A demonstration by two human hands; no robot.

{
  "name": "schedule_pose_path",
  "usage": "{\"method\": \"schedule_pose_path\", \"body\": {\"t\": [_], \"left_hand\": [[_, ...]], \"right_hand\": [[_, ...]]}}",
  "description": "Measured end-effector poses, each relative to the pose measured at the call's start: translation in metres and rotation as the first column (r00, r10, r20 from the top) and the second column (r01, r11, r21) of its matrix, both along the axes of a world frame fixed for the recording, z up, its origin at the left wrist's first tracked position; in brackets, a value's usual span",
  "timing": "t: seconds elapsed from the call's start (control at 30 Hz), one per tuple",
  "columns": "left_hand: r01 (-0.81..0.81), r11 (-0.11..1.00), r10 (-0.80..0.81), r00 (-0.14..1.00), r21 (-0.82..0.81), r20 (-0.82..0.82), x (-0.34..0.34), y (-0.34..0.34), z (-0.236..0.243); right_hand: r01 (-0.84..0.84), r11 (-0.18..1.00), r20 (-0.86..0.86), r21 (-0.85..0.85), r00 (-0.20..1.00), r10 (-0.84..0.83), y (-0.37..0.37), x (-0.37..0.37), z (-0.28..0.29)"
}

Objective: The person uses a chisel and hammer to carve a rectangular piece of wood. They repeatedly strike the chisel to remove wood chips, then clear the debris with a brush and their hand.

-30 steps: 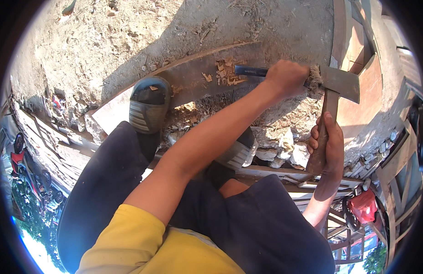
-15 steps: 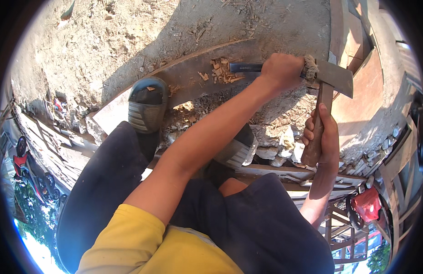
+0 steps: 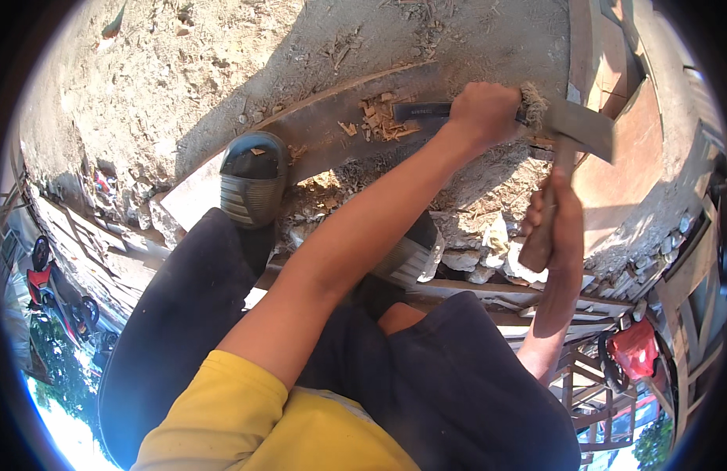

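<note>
My left hand point(image 3: 485, 114) is closed in a fist around a chisel, whose long dark blade point(image 3: 421, 111) points left over a wooden board point(image 3: 324, 118). Beyond the fist, frayed fibre wrapping point(image 3: 534, 108) shows at the chisel's butt end. Fingers of my right hand point(image 3: 566, 224) wrap round the wooden handle of a hammer point(image 3: 583, 132). Its broad metal head, slightly blurred, is right beside the chisel's butt; whether they touch I cannot tell. Loose wood chips point(image 3: 383, 118) lie on the board near the blade's tip.
My left sandalled foot point(image 3: 253, 177) rests at the board's near edge; the other sandal point(image 3: 410, 255) is partly hidden behind my forearm. Stones point(image 3: 461, 261) and wood strips lie near my feet. Plywood pieces point(image 3: 634, 157) lean at the right, by a red bag point(image 3: 634, 349).
The hammer head has shifted a little to the right, away from the chisel's butt, and my right hand has risen slightly with it. My left hand and the chisel have barely moved.
</note>
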State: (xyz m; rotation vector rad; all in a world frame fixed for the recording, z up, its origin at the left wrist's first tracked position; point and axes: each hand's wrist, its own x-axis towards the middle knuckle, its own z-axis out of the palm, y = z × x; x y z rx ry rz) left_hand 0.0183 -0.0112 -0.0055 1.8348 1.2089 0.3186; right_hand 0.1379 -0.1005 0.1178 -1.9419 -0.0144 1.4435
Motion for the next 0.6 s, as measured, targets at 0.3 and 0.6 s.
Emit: {"method": "schedule_pose_path", "body": {"t": [0.3,0.6], "left_hand": [[0.037,0.999,-0.036,0.999,0.037,-0.028,-0.007,-0.005,-0.009],[0.037,0.999,-0.036,0.999,0.037,-0.006,-0.007,-0.009,-0.011]], "right_hand": [[0.001,0.998,-0.166,-0.061,0.986,-0.011,-0.005,0.063,0.029],[-0.153,0.983,-0.118,-0.102,0.983,0.141,0.009,-0.002,0.009]]}}
